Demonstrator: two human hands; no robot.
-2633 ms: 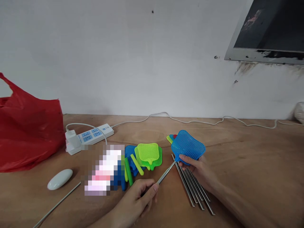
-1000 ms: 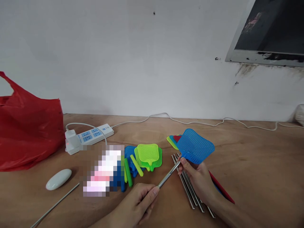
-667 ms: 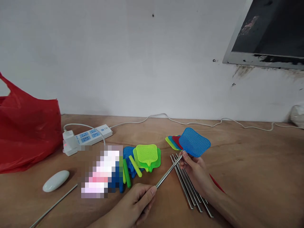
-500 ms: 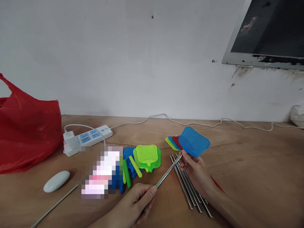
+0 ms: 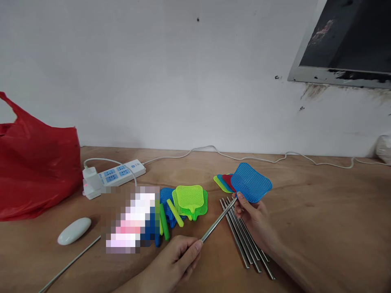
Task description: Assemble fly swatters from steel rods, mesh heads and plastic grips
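— Hands first: what has each got hold of?

— Left hand [image 5: 180, 256] is low in the middle, fingers curled shut around the near end of a metal rod [image 5: 218, 219]. The rod slants up and to the right, off the table [image 5: 320, 211]. Right hand [image 5: 253, 215] is closed in a pinch at the neck of a blue swatter head [image 5: 251, 182], thumb on top, other fingers folded underneath.

— Do rod and head meet?

— The rod's far tip reaches the head's neck right at the right thumb. Whether it is seated inside the neck, I cannot tell. The mesh head is held tilted, just above the table.

— What lies under the right hand?

— A bundle of loose metal rods [image 5: 244, 240], side by side on the wood, running toward the near right. The right wrist crosses over them.

— And behind the blue head?

— A small fan of flat swatter heads [image 5: 224, 182], yellow-green, blue and red, partly hidden by it.

— Further left?

— Green swatter heads [image 5: 190, 198] stacked over a blue one, with green handle grips [image 5: 169, 213] lying just beside them. Then a blurred patch, a white oval object [image 5: 74, 230], and one more single rod [image 5: 70, 264] running off the near left edge.

— Back of the table?

— A white power strip [image 5: 117, 174] with a cable [image 5: 250, 156] trailing along the wall, and a red plastic bag [image 5: 36, 171] at far left.
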